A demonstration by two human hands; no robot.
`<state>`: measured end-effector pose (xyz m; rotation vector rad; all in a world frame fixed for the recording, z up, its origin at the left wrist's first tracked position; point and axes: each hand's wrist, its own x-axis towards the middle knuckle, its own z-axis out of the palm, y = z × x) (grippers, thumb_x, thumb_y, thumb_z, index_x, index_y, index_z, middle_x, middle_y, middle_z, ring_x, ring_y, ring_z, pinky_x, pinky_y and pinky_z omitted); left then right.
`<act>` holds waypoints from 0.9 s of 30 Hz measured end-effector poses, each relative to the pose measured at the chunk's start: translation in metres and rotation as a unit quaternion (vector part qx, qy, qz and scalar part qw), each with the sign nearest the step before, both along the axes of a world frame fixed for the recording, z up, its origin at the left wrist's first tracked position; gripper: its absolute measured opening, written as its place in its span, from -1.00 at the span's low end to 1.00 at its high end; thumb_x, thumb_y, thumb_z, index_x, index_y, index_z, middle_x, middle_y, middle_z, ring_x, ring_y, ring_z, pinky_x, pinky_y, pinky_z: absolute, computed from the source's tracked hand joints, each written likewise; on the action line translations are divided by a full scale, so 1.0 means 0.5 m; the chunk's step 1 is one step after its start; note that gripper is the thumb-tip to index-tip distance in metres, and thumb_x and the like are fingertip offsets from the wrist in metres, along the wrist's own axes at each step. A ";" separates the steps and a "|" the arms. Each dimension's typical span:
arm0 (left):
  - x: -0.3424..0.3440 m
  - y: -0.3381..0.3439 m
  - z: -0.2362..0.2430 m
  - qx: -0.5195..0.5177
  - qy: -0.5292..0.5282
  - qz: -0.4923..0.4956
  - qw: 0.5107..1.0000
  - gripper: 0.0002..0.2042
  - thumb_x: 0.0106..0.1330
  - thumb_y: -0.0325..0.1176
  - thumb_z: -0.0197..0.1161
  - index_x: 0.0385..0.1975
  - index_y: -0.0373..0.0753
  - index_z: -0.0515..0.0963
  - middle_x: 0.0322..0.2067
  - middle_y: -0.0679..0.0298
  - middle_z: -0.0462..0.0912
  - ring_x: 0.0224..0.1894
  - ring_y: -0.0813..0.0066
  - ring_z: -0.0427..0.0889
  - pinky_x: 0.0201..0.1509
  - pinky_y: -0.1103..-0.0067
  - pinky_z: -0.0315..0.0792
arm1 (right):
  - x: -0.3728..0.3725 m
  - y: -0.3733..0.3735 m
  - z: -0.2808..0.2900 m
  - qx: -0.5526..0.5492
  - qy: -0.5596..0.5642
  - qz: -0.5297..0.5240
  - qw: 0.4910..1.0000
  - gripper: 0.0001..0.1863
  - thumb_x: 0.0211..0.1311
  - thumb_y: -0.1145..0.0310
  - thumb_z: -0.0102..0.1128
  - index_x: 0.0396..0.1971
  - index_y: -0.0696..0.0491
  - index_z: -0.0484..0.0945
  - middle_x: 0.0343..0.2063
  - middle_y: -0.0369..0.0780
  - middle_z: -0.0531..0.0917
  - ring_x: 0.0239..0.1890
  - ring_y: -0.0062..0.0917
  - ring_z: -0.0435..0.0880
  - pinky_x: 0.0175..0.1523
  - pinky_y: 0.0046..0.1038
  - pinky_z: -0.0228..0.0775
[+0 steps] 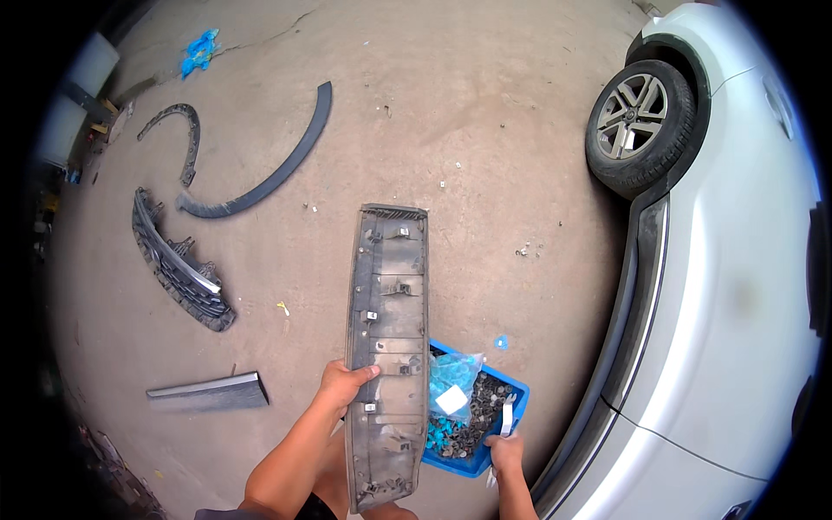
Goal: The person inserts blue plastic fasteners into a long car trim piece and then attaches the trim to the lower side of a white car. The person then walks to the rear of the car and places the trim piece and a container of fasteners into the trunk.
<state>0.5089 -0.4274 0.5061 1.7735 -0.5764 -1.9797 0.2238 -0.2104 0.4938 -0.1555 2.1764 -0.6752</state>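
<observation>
Centrally, a long dark trim panel [387,334] is held upright in the view, its ribbed inner face, dotted with clips and brackets, turned toward the camera. The left hand [345,387] is clamped on its left edge, thumb lying across the inner face. Well apart from it, the right hand [507,454] is closed around a pale, fork-ended tool [508,418] at the right side of a blue bin [520,406], which the panel partly hides. Within the bin lie dark fasteners [485,416], bright blue fasteners [442,437] and a clear bluish bag [452,374]. Farther left, on the concrete floor [485,104], rest a short trim piece [212,394], a black grille [178,269] and two curved arch trims [293,165]. At right stands a pale car [719,260], its wheel [640,117] toward the top.
</observation>
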 end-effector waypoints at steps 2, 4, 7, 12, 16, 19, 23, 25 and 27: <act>0.113 0.027 0.203 -0.010 0.009 0.036 0.999 -0.77 0.16 -0.50 0.45 -0.23 -0.43 0.63 -0.33 0.09 0.74 -0.39 0.36 0.73 -0.31 0.43 0.63 | 0.076 -0.003 0.190 0.001 -0.006 0.041 0.999 -0.77 -0.19 0.52 0.34 -0.42 0.22 0.60 -0.51 -0.26 0.65 -0.49 -0.55 0.60 -0.35 -0.41 0.45; 0.226 0.063 0.386 -0.028 0.011 0.074 0.997 -0.77 0.13 -0.53 0.46 -0.23 -0.44 0.64 -0.34 0.09 0.74 -0.40 0.36 0.73 -0.31 0.43 0.63 | 0.151 0.009 0.354 0.013 0.016 0.118 0.993 -0.72 -0.18 0.44 0.39 -0.42 0.24 0.59 -0.51 -0.16 0.66 -0.47 -0.46 0.62 -0.31 -0.33 0.48; 0.312 0.055 0.630 -0.035 -0.006 0.056 0.998 -0.75 0.10 -0.57 0.46 -0.21 -0.45 0.64 -0.36 0.09 0.74 -0.41 0.37 0.73 -0.31 0.44 0.63 | 0.244 0.082 0.582 0.068 -0.029 0.152 0.986 -0.45 -0.05 0.33 0.31 -0.02 0.29 0.51 -0.35 -0.02 0.70 -0.27 -0.28 0.69 -0.15 -0.25 0.54; 0.404 -0.014 0.942 -0.038 0.011 0.082 0.996 -0.78 0.09 -0.55 0.46 -0.26 -0.45 0.65 -0.38 0.09 0.73 -0.43 0.36 0.72 -0.35 0.43 0.63 | 0.314 0.048 0.821 0.101 -0.041 0.227 0.968 -0.57 -0.01 0.35 0.31 -0.13 0.28 0.57 -0.29 -0.01 0.69 -0.23 -0.28 0.68 -0.08 -0.26 0.51; 0.408 -0.045 1.068 -0.077 -0.034 0.111 0.990 -0.78 0.10 -0.51 0.45 -0.27 -0.44 0.65 -0.38 0.10 0.73 -0.43 0.36 0.72 -0.34 0.43 0.63 | 0.301 -0.106 1.021 -0.007 -0.060 0.169 0.984 -0.57 -0.13 0.39 0.39 -0.21 0.28 0.57 -0.40 -0.14 0.68 -0.35 -0.41 0.65 -0.19 -0.32 0.48; 0.349 -0.135 1.157 -0.078 -0.040 0.139 0.986 -0.77 0.11 -0.50 0.44 -0.25 -0.44 0.65 -0.37 0.11 0.73 -0.42 0.35 0.73 -0.32 0.43 0.63 | 0.245 -0.243 1.174 -0.019 -0.068 0.189 0.979 -0.56 -0.10 0.40 0.37 -0.15 0.26 0.56 -0.35 -0.15 0.68 -0.30 -0.42 0.66 -0.15 -0.35 0.47; 0.247 -0.286 1.207 -0.114 -0.022 0.154 0.981 -0.77 0.16 -0.49 0.40 -0.20 -0.43 0.64 -0.33 0.12 0.74 -0.38 0.33 0.74 -0.28 0.43 0.65 | 0.119 -0.395 1.187 -0.095 -0.068 0.188 0.975 -0.70 -0.10 0.42 0.34 -0.30 0.20 0.58 -0.46 -0.23 0.65 -0.41 -0.52 0.60 -0.25 -0.39 0.45; 0.173 -0.409 1.251 -0.117 -0.013 0.156 0.981 -0.76 0.18 -0.50 0.37 -0.17 -0.43 0.63 -0.31 0.12 0.73 -0.36 0.31 0.75 -0.24 0.42 0.67 | 0.044 -0.523 1.190 -0.137 -0.097 0.193 0.967 -0.71 -0.09 0.44 0.32 -0.30 0.20 0.58 -0.48 -0.25 0.64 -0.44 -0.54 0.57 -0.27 -0.40 0.43; 0.085 -0.565 1.289 -0.133 -0.015 0.155 0.979 -0.76 0.20 -0.50 0.35 -0.15 -0.44 0.61 -0.30 0.12 0.73 -0.36 0.30 0.75 -0.21 0.41 0.68 | -0.048 -0.703 1.207 -0.153 -0.117 0.190 0.963 -0.75 -0.07 0.45 0.31 -0.34 0.21 0.55 -0.50 -0.27 0.61 -0.46 -0.55 0.55 -0.30 -0.42 0.41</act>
